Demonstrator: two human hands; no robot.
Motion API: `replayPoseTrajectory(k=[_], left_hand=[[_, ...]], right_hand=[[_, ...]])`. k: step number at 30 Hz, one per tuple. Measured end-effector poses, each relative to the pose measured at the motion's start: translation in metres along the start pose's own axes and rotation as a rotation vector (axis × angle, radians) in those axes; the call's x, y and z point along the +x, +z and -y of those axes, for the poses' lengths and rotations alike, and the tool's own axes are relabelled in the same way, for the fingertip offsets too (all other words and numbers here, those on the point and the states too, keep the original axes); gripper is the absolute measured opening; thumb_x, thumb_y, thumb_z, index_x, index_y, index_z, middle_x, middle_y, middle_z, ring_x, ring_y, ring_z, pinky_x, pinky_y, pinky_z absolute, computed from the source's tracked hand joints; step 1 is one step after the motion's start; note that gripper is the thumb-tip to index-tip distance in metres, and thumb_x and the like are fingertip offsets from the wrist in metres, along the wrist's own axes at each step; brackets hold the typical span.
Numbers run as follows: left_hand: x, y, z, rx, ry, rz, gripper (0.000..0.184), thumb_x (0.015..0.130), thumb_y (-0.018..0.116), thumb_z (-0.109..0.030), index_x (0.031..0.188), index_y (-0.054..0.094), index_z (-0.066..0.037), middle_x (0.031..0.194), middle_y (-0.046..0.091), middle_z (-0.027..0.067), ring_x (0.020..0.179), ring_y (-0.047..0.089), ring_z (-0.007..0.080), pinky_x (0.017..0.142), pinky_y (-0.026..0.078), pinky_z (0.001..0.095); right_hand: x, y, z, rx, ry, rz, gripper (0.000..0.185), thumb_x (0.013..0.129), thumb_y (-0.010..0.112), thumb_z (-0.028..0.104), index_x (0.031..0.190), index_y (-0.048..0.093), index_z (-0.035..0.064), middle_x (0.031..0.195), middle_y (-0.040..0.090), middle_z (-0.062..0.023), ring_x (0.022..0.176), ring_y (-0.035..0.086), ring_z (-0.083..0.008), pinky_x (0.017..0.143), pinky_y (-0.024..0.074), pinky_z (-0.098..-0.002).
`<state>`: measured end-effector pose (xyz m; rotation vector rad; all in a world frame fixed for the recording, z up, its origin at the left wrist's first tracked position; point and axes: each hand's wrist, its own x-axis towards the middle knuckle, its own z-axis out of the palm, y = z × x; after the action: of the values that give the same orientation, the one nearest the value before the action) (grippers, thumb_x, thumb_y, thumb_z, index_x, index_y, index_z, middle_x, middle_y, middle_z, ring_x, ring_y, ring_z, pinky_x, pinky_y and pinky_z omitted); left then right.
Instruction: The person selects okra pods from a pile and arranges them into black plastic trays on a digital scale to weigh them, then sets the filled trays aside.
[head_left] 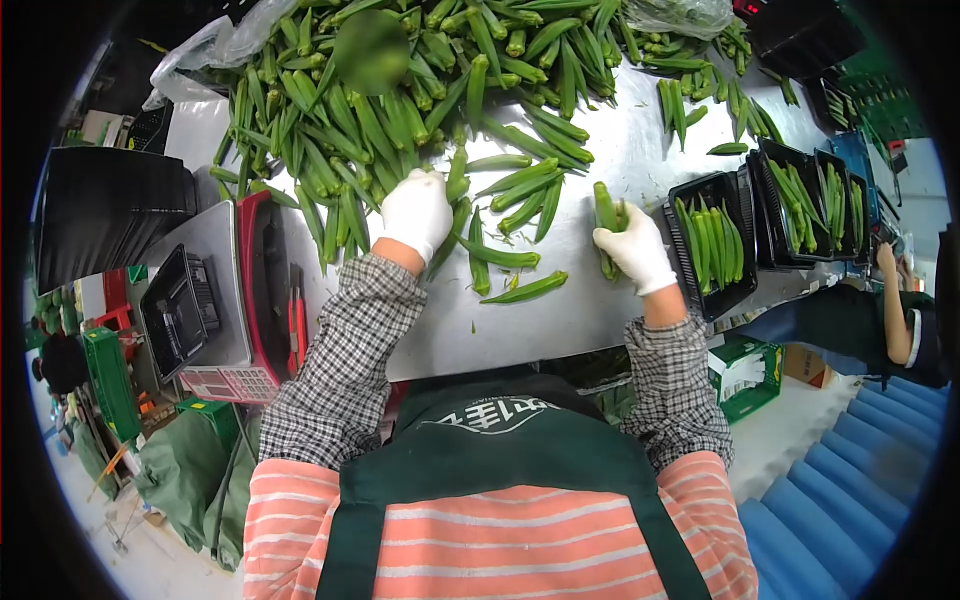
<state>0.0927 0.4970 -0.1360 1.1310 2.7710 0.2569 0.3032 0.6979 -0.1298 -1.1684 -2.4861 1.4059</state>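
Here, right grip [636,248] closed around okra [604,204], ends jutting forward, left grip [417,214] at the pile [350,130], hold unclear.

Taken from the wearer's position, the premises are presenting as a produce-packing workshop. Loose okra [300,110] is lying heaped at eleven to twelve o'clock on a metal tabletop [450,335]. Filled black trays [683,255] are standing at two o'clock. A scale [225,385] and a stack of black trays [110,215] are occupying ten o'clock. A green crate [765,395] is sitting below tabletop level, towards three. Another person [900,315] is showing beyond the filled trays.
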Motion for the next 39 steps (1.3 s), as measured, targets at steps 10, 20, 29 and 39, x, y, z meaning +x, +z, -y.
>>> replayPoseTrajectory(k=[10,20,29,39], left_hand=[[0.014,-0.006,-0.029,-0.061,-0.074,0.155,0.039,0.073,0.068,-0.032,0.095,0.060,0.000,0.094,0.063,0.0183,0.089,0.062,0.0324,0.078,0.050,0.0376],[0.024,0.008,-0.025,-0.134,-0.099,0.151,0.036,0.070,0.063,-0.024,0.097,0.063,0.000,0.094,0.062,0.0229,0.090,0.061,0.0344,0.082,0.048,0.0391],[0.034,-0.013,-0.056,-0.399,0.192,-0.015,0.030,0.070,0.064,-0.020,0.092,0.060,0.000,0.089,0.062,0.0184,0.086,0.061,0.0339,0.079,0.048,0.0382],[0.062,0.008,-0.053,-0.511,0.028,0.388,0.048,0.080,0.064,-0.023,0.117,0.053,0.005,0.106,0.062,0.0164,0.096,0.061,0.0223,0.087,0.046,0.0284]], right_hand=[[0.002,-0.006,0.003,0.656,0.041,0.051,0.038,0.073,0.067,0.010,0.106,0.055,-0.0023,0.091,0.059,-0.0057,0.079,0.055,-0.0110,0.071,0.0467,-0.0264],[0.025,-0.007,0.014,0.677,0.042,0.135,0.032,0.073,0.066,0.009,0.101,0.055,-0.0005,0.087,0.059,-0.0041,0.075,0.055,-0.0130,0.067,0.0465,-0.0263],[0.014,0.017,-0.005,1.090,0.194,0.276,0.030,0.080,0.061,0.007,0.109,0.058,-0.0014,0.090,0.063,-0.0076,0.072,0.061,-0.0159,0.063,0.0518,-0.0285],[0.027,0.038,0.004,1.330,0.264,0.333,0.026,0.079,0.062,0.003,0.104,0.060,-0.0006,0.094,0.064,-0.0078,0.082,0.062,-0.0172,0.074,0.0507,-0.0299]])
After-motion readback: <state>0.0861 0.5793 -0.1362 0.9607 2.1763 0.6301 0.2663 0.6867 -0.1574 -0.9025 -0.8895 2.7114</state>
